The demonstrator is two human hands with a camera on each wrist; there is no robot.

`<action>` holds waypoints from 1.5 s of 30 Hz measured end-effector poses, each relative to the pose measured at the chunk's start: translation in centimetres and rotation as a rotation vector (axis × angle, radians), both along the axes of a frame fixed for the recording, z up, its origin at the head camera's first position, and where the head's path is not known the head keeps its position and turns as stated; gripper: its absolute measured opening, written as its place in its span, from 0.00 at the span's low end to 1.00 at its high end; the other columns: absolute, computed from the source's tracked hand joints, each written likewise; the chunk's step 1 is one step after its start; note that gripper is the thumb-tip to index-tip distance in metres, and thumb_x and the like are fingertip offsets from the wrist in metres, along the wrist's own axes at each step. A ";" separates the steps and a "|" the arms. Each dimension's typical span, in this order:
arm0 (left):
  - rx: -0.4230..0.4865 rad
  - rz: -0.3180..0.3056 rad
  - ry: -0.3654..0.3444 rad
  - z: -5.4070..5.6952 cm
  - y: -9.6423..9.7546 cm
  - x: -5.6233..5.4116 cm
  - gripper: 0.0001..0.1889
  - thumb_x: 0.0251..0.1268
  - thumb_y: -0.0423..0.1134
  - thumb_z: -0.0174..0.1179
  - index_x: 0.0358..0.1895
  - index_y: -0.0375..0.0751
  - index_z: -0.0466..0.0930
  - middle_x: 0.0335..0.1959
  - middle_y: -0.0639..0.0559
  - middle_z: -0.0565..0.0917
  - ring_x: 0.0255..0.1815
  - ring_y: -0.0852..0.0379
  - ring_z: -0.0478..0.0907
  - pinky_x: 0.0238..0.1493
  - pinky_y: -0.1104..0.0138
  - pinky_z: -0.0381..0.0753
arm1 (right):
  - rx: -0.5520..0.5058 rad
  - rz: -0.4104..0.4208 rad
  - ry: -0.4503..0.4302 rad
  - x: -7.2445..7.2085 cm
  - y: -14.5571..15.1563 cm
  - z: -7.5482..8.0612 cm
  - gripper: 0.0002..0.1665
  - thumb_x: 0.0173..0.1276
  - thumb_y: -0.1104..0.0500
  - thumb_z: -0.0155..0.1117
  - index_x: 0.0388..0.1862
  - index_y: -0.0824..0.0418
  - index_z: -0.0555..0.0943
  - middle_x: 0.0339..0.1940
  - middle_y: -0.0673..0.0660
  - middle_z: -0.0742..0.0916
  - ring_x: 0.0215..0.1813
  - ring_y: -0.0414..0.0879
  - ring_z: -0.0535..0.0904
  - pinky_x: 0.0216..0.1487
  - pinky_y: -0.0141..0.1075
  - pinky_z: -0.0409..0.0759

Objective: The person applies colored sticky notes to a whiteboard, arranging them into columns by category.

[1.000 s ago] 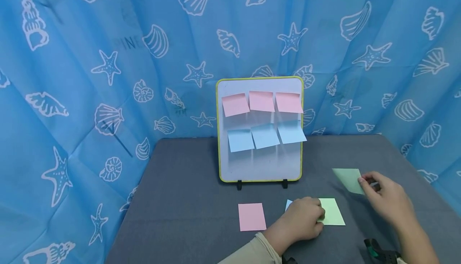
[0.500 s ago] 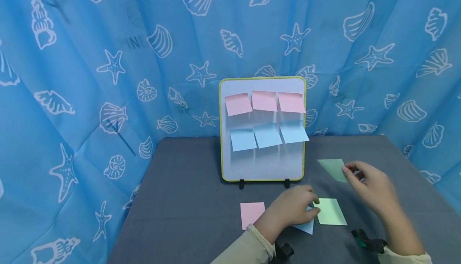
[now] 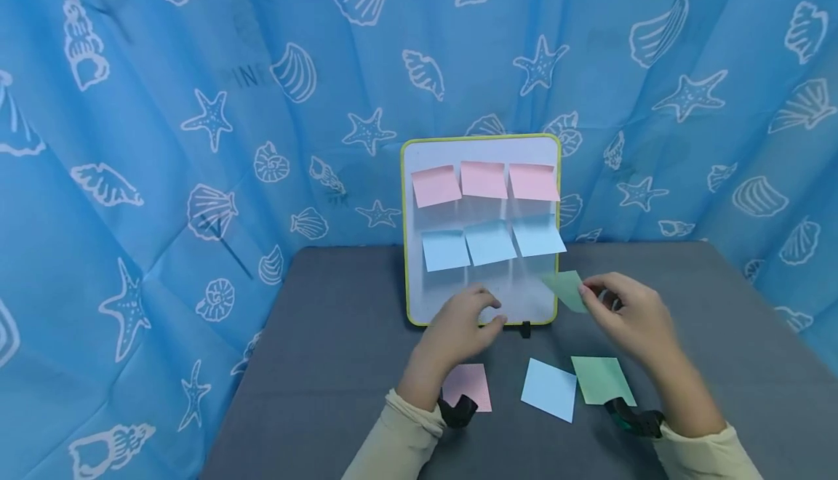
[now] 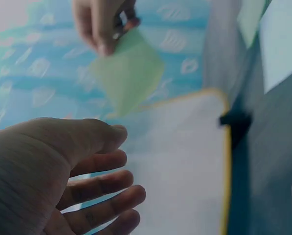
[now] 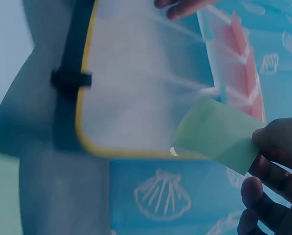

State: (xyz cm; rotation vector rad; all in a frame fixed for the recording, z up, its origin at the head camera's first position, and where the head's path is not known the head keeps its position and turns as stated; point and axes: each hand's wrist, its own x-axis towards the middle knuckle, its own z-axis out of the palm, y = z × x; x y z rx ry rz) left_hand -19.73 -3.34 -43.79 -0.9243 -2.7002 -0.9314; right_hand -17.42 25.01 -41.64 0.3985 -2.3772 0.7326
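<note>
Reading the clock from the middle of the whiteboard [image 3: 427, 297] in the head view, see nearest a pink sheet [image 3: 473, 380] at six o'clock, partly behind a black wrist device [image 3: 460, 413], then a blue sheet [image 3: 548, 390] at five and a green sheet [image 3: 599, 380] just past four. Next, holding nothing with the left hand [image 3: 458, 326] at half past six, with thumb and fingers apart. At four, pinching the green note [image 3: 568, 291] near its right edge between thumb and fingers of the right hand [image 3: 631, 314], overlapping the board's lower right in view. Likely light, thin, floppy and easily creased; best taken at one edge, lightly. Farther back, see three pink notes [image 3: 484, 180] high on the board, three blue notes [image 3: 489, 244] below, and a shell-patterned curtain [image 3: 340, 196] behind. Compared with half a second ago, moved toward nine o'clock with the note, from beside the board to across its corner; also moved off the blue sheet with the left hand, up to the board's bottom edge.
</note>
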 end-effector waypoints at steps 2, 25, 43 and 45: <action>0.029 0.052 -0.016 0.6 -1.3 -0.2 0.15 0.78 0.45 0.64 0.57 0.40 0.88 0.54 0.52 0.85 0.57 0.54 0.85 0.60 0.63 0.85 | 0.016 0.030 0.032 -0.4 -1.1 0.3 0.05 0.67 0.67 0.74 0.38 0.58 0.90 0.30 0.49 0.87 0.29 0.31 0.72 0.32 0.22 0.70; 0.182 0.212 -0.056 1.6 -8.4 -1.7 0.15 0.78 0.41 0.64 0.59 0.36 0.87 0.53 0.43 0.87 0.54 0.47 0.84 0.57 0.51 0.85 | 0.192 0.259 0.321 -4.1 -11.4 0.2 0.06 0.59 0.66 0.80 0.35 0.61 0.91 0.29 0.54 0.89 0.29 0.45 0.85 0.28 0.40 0.83; 0.241 0.332 0.000 1.5 -9.9 -2.2 0.12 0.78 0.38 0.63 0.56 0.37 0.88 0.53 0.45 0.84 0.52 0.46 0.82 0.53 0.53 0.85 | 0.260 0.306 0.390 -4.9 -14.9 -0.8 0.10 0.55 0.66 0.84 0.36 0.61 0.92 0.29 0.55 0.88 0.27 0.47 0.83 0.27 0.40 0.82; 0.251 0.344 -0.011 1.5 -10.0 -2.2 0.13 0.79 0.41 0.62 0.55 0.37 0.88 0.52 0.46 0.84 0.53 0.45 0.82 0.53 0.53 0.85 | 0.269 0.306 0.380 -5.0 -15.1 -0.9 0.10 0.55 0.65 0.84 0.36 0.62 0.93 0.28 0.55 0.88 0.27 0.47 0.82 0.26 0.39 0.81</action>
